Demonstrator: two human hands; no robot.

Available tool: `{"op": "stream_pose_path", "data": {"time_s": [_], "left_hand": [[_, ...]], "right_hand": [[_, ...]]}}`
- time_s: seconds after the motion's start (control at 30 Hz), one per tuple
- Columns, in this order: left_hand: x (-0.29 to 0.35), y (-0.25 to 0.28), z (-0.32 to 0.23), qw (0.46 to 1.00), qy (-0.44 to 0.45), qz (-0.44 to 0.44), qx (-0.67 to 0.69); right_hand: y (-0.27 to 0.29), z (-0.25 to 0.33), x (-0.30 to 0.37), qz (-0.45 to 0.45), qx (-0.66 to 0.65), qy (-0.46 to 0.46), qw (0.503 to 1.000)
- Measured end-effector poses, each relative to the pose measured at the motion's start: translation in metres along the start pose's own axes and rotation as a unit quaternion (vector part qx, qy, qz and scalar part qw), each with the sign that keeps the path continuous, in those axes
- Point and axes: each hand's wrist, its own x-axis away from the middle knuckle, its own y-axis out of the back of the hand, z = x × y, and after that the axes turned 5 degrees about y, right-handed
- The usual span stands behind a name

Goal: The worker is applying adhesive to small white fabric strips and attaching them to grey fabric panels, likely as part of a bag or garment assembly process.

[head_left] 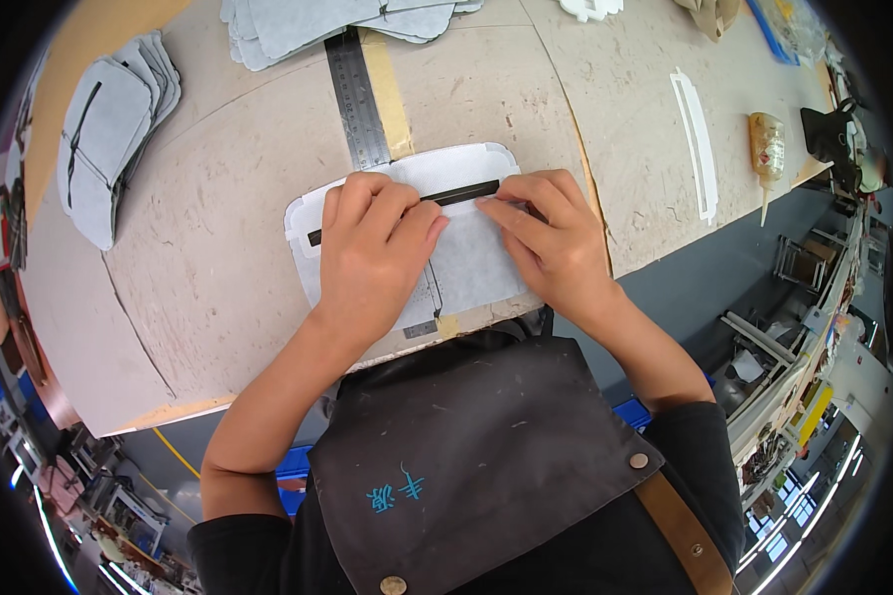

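Note:
A pale grey-white panel [476,263] with rounded corners lies near the front edge of the worktable. A long, narrow dark slot [458,195] runs across its upper part, inside a whiter band. My left hand [372,233] rests over the left half, its fingers bent and pressed down along the slot, hiding part of it. At the slot's right end my right hand [551,223] pinches the panel's surface between thumb and fingers. What lies under the fingertips is hidden. A thin dark cord [434,283] trails down the panel below my left thumb.
A steel ruler [355,99] and a yellow strip [387,94] run up to the panel. Stacks of similar panels lie at left [104,129] and at the far side [308,25]. To the right are a white slotted strip [695,144] and an amber glue bottle [767,149].

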Motion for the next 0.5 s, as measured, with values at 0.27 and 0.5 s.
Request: {"op": "stream_pose_path", "data": {"time_s": [0.27, 0.5], "left_hand": [[0.002, 0.005, 0.001, 1.000, 0.002, -0.019, -0.020], [0.034, 0.043, 0.018, 0.996, 0.082, -0.018, -0.021]], "right_hand": [[0.001, 0.003, -0.002, 0.017, 0.025, 0.006, 1.000], [0.004, 0.014, -0.011, 0.004, -0.002, -0.034, 0.999]]}}
